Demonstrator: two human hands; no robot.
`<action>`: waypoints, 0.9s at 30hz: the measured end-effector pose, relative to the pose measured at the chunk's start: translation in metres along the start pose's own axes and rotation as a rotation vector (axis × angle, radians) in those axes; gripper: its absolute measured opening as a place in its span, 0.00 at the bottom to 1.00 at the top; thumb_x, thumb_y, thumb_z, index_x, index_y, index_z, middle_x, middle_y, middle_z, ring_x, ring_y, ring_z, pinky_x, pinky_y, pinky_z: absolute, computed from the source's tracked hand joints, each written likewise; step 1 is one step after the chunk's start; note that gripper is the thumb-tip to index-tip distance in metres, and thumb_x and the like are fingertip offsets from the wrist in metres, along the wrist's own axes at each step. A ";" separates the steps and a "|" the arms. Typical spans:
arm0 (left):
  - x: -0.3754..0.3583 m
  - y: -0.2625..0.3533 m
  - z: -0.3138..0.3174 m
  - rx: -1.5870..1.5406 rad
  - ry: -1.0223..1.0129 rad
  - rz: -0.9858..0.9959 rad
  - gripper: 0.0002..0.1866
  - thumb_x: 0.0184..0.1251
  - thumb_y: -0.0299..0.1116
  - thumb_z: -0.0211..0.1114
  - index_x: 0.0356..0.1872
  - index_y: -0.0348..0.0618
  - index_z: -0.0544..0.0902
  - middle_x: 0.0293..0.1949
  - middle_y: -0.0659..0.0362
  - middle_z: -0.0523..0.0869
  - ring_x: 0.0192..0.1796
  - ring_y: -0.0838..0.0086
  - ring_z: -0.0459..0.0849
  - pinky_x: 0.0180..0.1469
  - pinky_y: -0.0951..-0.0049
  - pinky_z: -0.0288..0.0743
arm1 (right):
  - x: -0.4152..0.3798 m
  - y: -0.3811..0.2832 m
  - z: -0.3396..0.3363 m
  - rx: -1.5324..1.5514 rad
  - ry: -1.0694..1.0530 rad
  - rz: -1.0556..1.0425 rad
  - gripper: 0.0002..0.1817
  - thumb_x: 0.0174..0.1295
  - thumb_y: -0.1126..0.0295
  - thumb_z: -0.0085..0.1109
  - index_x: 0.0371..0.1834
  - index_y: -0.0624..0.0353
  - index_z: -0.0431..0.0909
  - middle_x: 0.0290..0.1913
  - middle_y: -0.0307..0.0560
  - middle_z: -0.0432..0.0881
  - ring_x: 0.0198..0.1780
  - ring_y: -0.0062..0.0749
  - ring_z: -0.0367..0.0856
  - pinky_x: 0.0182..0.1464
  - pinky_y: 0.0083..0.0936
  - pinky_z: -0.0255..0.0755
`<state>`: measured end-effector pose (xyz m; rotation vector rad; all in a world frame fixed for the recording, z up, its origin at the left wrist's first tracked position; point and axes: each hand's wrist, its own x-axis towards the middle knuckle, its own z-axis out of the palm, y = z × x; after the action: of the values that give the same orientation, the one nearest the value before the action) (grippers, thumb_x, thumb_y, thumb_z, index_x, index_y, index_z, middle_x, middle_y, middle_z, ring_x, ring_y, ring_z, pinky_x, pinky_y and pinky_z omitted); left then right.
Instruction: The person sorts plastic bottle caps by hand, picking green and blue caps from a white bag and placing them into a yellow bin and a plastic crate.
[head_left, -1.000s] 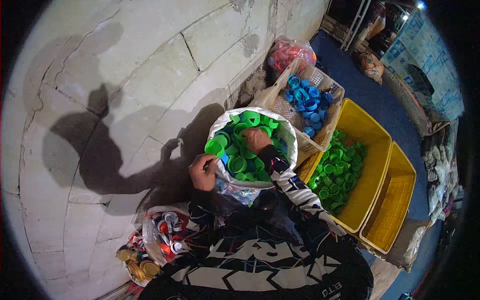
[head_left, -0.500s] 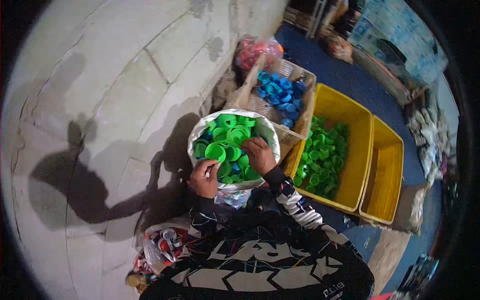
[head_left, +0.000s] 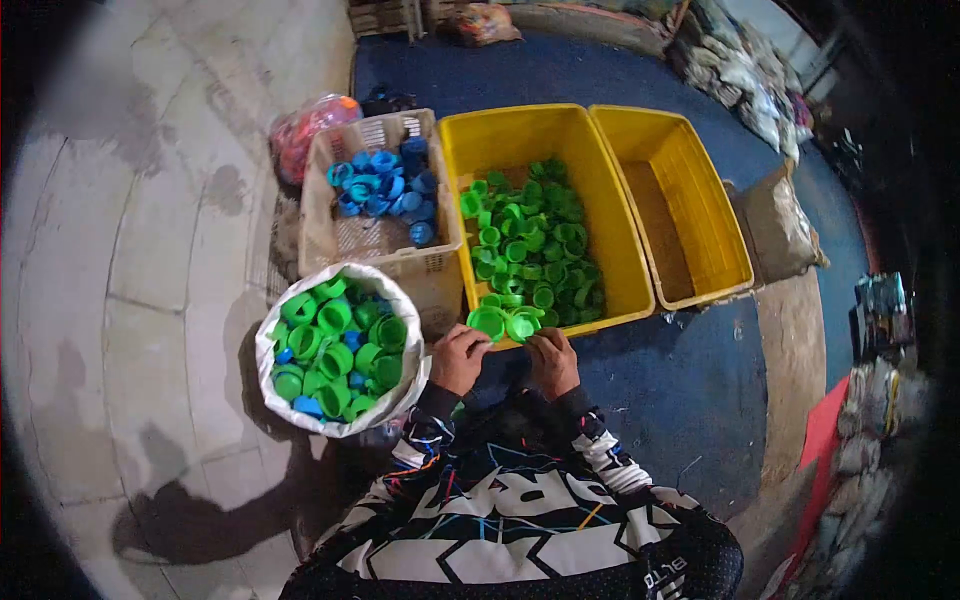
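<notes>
At the front edge of a yellow bin [head_left: 615,225] that holds many green caps [head_left: 520,235], both hands are raised close together. My left hand [head_left: 460,357] pinches a round green cap [head_left: 487,322]. Beside it my right hand [head_left: 552,362] grips another green cap [head_left: 522,325]. The two caps are side by side, nearly touching. To the left stands a white sack [head_left: 400,400], its top rolled open, full of green caps with a few blue ones among them.
Behind the sack is a pale crate [head_left: 318,225] with blue caps [head_left: 382,185]. A second yellow bin [head_left: 715,215] stands on the right, beside a beige sack [head_left: 780,225]. A clear bag of red items [head_left: 305,135] leans at the wall.
Both hands have moved right, from over the white sack to the yellow bin's front edge, now with green caps in them. The view has turned to the right.
</notes>
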<state>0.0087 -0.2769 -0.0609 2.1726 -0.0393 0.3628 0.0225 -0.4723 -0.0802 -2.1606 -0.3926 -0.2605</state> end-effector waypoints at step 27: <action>0.094 0.004 0.154 0.196 -0.256 -0.247 0.13 0.59 0.35 0.69 0.41 0.37 0.83 0.40 0.49 0.85 0.38 0.61 0.87 0.41 0.64 0.79 | 0.055 0.175 -0.074 -0.240 -0.180 0.207 0.13 0.55 0.71 0.59 0.45 0.59 0.78 0.41 0.56 0.77 0.47 0.55 0.76 0.46 0.43 0.73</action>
<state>0.1352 -0.3929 -0.1169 2.3728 0.1261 -0.0567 0.1357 -0.6187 -0.1511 -2.4491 -0.2440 0.0047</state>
